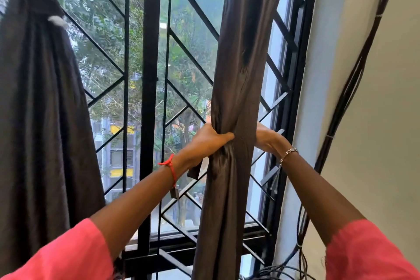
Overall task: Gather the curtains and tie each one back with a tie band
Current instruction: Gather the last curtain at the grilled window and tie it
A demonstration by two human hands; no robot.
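Pink-sleeved left hand [204,141] and right hand [268,137] clench fingers [223,136] round the gathered curtain [238,63], grille [150,98] just behind.

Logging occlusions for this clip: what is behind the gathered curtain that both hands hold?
The window grille and window frame pass behind the curtain. The right hand reaches behind the fabric, its fingers hidden.

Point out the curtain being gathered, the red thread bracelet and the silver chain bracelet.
gathered curtain [241,63]: head view, on the bunched folds of its upper half.
red thread bracelet [171,166]: head view, on the thread crossing the wrist.
silver chain bracelet [287,153]: head view, on the links.
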